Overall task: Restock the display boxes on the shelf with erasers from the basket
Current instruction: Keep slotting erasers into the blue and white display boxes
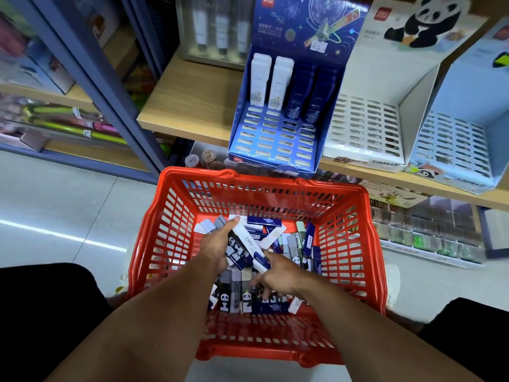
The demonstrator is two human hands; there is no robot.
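A red plastic basket (165,230) stands on the floor below me, holding several loose erasers (275,304) in white, navy and panda sleeves. Both hands are inside it. My left hand (213,246) grips a bunch of long erasers (246,244), white ones on top. My right hand (278,277) pinches the near end of that bunch with thumb and fingers. On the wooden shelf (190,103) above, a blue space-themed display box (272,144) holds two white and two navy erasers in its back row. Beside it stand a white panda display box (366,128) and a light-blue display box (451,144), both with bare slots.
A blue metal shelf upright (91,75) runs down the left. Lower shelves hold small jars (209,158) and clear bins (424,230). My dark trouser knees (41,299) flank the basket. Pale tiled floor (68,205) lies to the left.
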